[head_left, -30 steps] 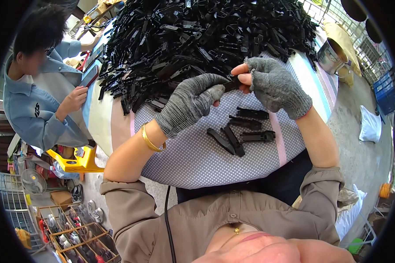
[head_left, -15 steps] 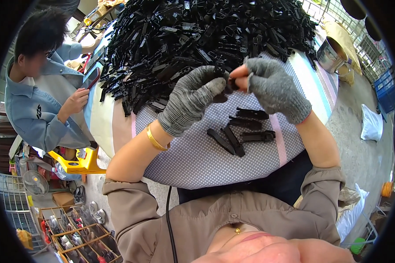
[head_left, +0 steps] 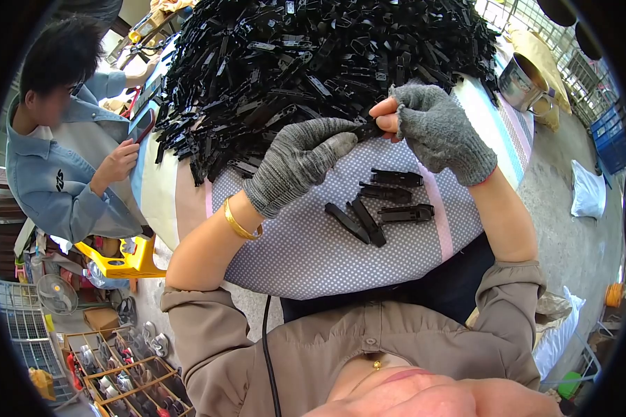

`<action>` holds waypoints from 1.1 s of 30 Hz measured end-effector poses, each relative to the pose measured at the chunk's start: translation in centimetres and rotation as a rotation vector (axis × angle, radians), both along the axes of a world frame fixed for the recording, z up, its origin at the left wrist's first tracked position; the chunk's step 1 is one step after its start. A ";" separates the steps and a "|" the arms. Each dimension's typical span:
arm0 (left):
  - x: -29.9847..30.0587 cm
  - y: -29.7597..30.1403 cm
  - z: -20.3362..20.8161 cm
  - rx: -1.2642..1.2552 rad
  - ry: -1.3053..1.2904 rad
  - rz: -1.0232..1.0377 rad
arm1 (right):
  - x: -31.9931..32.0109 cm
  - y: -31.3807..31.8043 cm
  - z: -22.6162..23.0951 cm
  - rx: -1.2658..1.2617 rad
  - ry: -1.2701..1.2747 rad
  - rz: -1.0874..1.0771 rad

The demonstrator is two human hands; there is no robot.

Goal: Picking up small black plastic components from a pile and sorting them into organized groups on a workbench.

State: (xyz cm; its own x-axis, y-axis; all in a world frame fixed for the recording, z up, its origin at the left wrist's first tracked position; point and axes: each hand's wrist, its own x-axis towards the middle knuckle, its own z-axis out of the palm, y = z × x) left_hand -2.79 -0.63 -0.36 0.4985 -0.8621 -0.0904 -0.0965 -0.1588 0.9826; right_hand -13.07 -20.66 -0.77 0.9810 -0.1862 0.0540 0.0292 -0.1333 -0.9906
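Note:
Both my hands wear grey knit gloves; bare fingertips show on the right one. Between them, at the near edge of the heap, is a small black plastic part (head_left: 368, 130). My left hand (head_left: 295, 160) pinches its left end between thumb and fingers. The bare fingers of my right hand (head_left: 442, 132) close on its right end. Below my hands, several long black plastic pieces (head_left: 396, 194) lie apart on the dotted cloth (head_left: 313, 257). Beyond, a large heap of similar black parts (head_left: 313, 69) covers the far table.
At the left a person in a light blue jacket (head_left: 42, 174) holds a phone (head_left: 145, 126). A metal pot (head_left: 522, 83) stands at the table's right edge. A yellow stool (head_left: 132, 260) and a shoe rack (head_left: 125, 375) are at lower left. A white bag (head_left: 588, 187) lies on the floor.
My hands have drawn slightly apart, so more of the black part shows between them. The loose pieces lie as before.

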 end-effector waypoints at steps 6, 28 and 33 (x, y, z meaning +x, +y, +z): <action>-0.6 -0.3 -0.7 0.038 -0.312 0.095 | -0.2 1.1 0.2 -0.024 -0.006 -0.052; -5.1 -0.7 -0.6 -0.022 -0.801 -0.353 | 1.5 -1.2 -0.8 -0.448 -0.131 -0.014; -3.9 0.3 0.4 -0.057 -0.834 -0.286 | 1.1 -0.6 -1.6 -1.259 -0.211 -0.010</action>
